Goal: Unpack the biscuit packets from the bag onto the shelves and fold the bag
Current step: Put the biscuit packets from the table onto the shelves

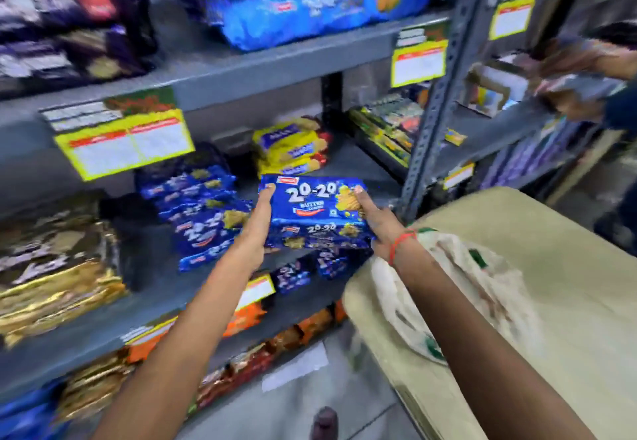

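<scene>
Two hands grip a small stack of blue biscuit packets point(315, 213) between them, held in the air in front of the middle shelf point(213, 267). Left hand point(260, 219) clamps the stack's left edge, thumb on the top packet. Right hand point(374, 220) clamps the right edge, thumb over the printed biscuit; a red thread circles its wrist. More blue packets point(200, 205) lie heaped on the shelf just left of the stack. A pale cloth bag point(444, 288) rests on a beige surface point(551, 284), under the right forearm.
</scene>
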